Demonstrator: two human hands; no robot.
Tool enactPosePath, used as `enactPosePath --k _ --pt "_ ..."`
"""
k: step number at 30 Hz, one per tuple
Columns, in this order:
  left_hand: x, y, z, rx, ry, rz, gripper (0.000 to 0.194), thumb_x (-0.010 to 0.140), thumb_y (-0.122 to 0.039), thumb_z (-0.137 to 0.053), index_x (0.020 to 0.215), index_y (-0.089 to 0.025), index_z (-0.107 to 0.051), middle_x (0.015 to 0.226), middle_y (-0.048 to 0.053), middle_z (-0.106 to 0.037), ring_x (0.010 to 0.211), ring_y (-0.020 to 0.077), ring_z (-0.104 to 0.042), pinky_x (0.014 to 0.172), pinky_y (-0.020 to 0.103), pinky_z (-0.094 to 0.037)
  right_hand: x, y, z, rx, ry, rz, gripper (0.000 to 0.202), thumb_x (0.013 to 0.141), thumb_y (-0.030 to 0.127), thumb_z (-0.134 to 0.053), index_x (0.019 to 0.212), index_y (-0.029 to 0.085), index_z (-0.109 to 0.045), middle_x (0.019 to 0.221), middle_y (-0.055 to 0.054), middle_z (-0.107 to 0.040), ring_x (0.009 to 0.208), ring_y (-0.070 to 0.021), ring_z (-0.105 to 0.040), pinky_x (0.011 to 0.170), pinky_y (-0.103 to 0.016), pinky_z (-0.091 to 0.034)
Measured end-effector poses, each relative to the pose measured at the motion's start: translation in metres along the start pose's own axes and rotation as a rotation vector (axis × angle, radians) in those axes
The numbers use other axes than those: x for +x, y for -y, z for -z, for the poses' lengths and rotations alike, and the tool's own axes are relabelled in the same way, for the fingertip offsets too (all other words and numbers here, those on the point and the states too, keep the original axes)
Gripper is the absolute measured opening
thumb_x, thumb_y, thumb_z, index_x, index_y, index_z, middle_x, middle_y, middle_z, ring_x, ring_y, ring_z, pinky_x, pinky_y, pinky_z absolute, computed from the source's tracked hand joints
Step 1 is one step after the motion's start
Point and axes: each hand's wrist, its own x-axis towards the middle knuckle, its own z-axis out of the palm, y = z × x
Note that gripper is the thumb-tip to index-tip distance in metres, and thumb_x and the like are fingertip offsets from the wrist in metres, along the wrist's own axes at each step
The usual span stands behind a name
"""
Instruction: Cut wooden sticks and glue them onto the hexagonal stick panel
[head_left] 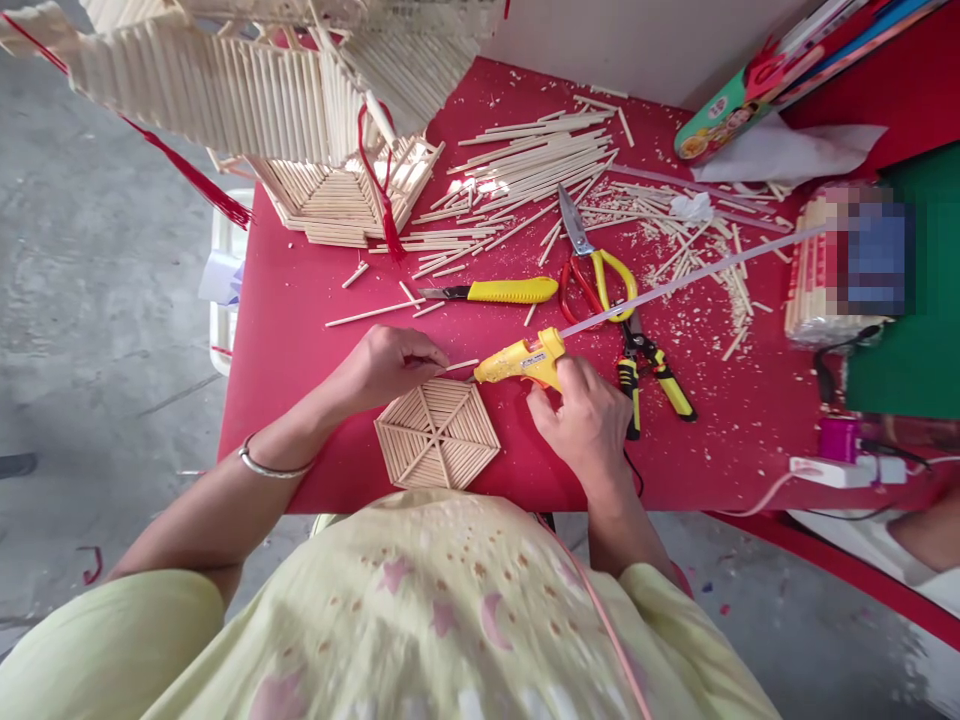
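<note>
A hexagonal panel of thin wooden sticks (437,434) lies flat near the table's front edge. Just above its top edge, my left hand (391,366) pinches a short wooden stick (462,365). My right hand (585,410) is wrapped round the grip of a yellow glue gun (521,360), whose nozzle points left, close to the stick's right end. A long clear glue stick (690,280) runs out of the gun's back, up to the right.
On the red table (300,300) lie a yellow cutter (513,291), scissors (596,265), pliers (660,375) and many loose sticks (547,160). A large stick-built model (217,90) stands at the back left. White plugs (840,471) and a person's arm (930,535) are at the right.
</note>
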Motion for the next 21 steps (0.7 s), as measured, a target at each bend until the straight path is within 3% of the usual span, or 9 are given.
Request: enactPosePath --k 9,21 --pt "-0.0026 0.0015 0.0002 0.08 0.071 -0.09 0.027 0.088 -0.014 -0.056 0.091 -0.019 -0.082 0.091 0.005 -0.079 0.077 0.0141 -0.072 0.068 0.021 -0.05 -0.0032 -0.0045 0.0041 0.001 0.024 -0.005 0.029 0.092 0.032 -0.056 0.115 0.016 -0.065 0.086 -0.006 -0.066 0.074 -0.0206 -0.059 0.06 -0.032 -0.033" --pt "-0.0042 0.0028 0.0037 0.11 0.109 -0.136 0.027 0.09 -0.012 -0.053 0.092 -0.018 -0.08 0.091 0.005 -0.078 0.08 0.0146 -0.071 0.071 0.022 -0.049 -0.0095 -0.0058 0.0031 -0.009 -0.024 -0.09 0.025 0.09 0.039 -0.063 0.104 0.018 -0.066 0.082 -0.004 -0.067 0.069 -0.0204 -0.061 0.059 -0.032 -0.035"
